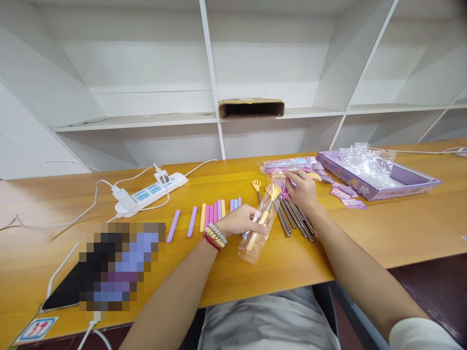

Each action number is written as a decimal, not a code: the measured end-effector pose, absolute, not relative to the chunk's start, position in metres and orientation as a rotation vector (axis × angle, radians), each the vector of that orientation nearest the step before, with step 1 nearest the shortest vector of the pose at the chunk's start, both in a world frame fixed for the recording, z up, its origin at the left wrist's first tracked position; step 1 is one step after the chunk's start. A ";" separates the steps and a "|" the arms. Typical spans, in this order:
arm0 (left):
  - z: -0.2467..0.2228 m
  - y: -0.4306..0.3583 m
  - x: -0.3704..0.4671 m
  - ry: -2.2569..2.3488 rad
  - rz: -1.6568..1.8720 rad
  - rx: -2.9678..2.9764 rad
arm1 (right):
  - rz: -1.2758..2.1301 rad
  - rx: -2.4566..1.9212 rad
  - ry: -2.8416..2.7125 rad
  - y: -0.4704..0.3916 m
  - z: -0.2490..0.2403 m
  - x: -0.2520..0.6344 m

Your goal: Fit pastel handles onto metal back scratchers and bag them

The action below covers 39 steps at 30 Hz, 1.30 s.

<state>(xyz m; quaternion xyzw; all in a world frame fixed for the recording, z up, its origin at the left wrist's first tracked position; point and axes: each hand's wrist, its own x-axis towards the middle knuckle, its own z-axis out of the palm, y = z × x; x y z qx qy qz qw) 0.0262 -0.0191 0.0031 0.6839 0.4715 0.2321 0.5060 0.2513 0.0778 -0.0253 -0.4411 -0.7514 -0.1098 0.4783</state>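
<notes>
My left hand [242, 221] is closed around a yellow back scratcher [272, 192] inside a clear plastic bag [251, 250], its claw end pointing up and away. At the bag's upper end, my right hand [302, 189] has its fingertips pinched together; what lies between them is too small to make out. Below the right hand lie several loose metal back scratcher rods [297, 218], some with pink claw heads, and one with a yellow claw [256, 185]. Several pastel handle tubes [211, 214] lie in a row left of the bag, partly covered by my left hand.
Bagged scratchers [288, 164] lie behind my right hand. To the right are small printed cards [345, 190] and a purple box [383, 193] with clear bags [368, 163]. A power strip [153, 192], cables and a blurred dark device [65, 287] are left. A cardboard box [251, 102] sits on the shelf.
</notes>
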 end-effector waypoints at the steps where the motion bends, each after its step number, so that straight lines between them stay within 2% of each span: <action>1: 0.004 -0.019 0.026 1.108 0.517 1.681 | -0.278 -1.110 -1.792 0.079 -0.024 0.254; 4: 0.004 -0.019 0.025 1.063 0.468 1.760 | -0.198 -1.146 -1.709 0.082 -0.019 0.263; 10: 0.002 -0.018 0.024 1.064 0.453 1.852 | 0.471 -1.020 -1.480 0.089 -0.018 0.275; 14: 0.002 -0.018 0.024 1.072 0.445 1.872 | 0.720 -0.938 -1.342 0.093 -0.019 0.278; 21: 0.005 -0.018 0.024 1.136 0.456 1.850 | 0.831 -0.833 -1.313 0.100 -0.018 0.292; 28: 0.008 -0.017 0.021 1.169 0.430 1.812 | 1.094 -0.707 -1.381 0.097 -0.015 0.303; 39: 0.002 -0.012 0.018 1.133 0.413 1.827 | 1.051 -0.782 -1.378 0.098 -0.014 0.307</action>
